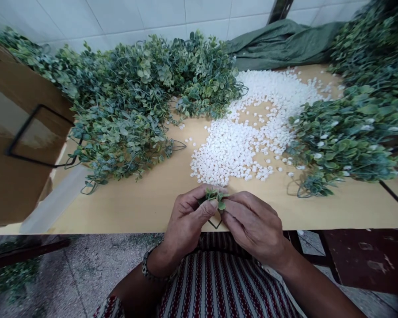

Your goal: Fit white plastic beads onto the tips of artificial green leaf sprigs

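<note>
At the table's front edge, my left hand [190, 216] pinches a small artificial leaf sprig [220, 205] between thumb and fingers. My right hand [254, 221] closes on the same sprig from the other side, its fingertips partly hidden behind the leaves. A thin dark wire loop [215, 225] shows below the sprig, between the hands. Just beyond my fingers lies a spread of small white plastic pieces [225, 150]. Whether a white piece is in my fingers cannot be made out.
A big heap of artificial greenery [129, 88] covers the back left. More sprigs with white bits [348, 137] lie at right. A cardboard box [20, 176] stands at far left, and a dark green cloth [285, 44] lies along the tiled wall. Greenery [15, 274] is also on the floor.
</note>
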`<act>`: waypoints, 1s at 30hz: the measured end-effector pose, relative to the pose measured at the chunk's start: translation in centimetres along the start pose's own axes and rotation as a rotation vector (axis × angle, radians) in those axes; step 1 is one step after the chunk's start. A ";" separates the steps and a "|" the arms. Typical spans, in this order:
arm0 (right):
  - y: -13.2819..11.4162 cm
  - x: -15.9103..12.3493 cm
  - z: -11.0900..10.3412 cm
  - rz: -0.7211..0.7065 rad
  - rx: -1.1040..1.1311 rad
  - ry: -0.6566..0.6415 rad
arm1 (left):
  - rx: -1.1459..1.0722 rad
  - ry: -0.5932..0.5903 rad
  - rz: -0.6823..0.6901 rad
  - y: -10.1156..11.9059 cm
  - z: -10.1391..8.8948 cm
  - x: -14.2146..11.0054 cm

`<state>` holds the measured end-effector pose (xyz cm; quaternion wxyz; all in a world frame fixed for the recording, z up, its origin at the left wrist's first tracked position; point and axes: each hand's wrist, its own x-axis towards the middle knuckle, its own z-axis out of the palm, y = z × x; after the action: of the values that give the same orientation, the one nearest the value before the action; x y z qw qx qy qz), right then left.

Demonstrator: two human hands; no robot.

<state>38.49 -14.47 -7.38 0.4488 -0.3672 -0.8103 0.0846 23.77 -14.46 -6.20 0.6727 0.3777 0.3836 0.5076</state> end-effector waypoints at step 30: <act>0.5 -2.3 0.1 0.475 0.656 0.063 | -0.006 0.141 0.178 -0.8 0.7 0.7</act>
<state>39.38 -15.59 -9.21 0.5345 -0.3840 -0.6187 0.4290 24.87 -14.05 -6.68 0.5976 0.3718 0.3933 0.5916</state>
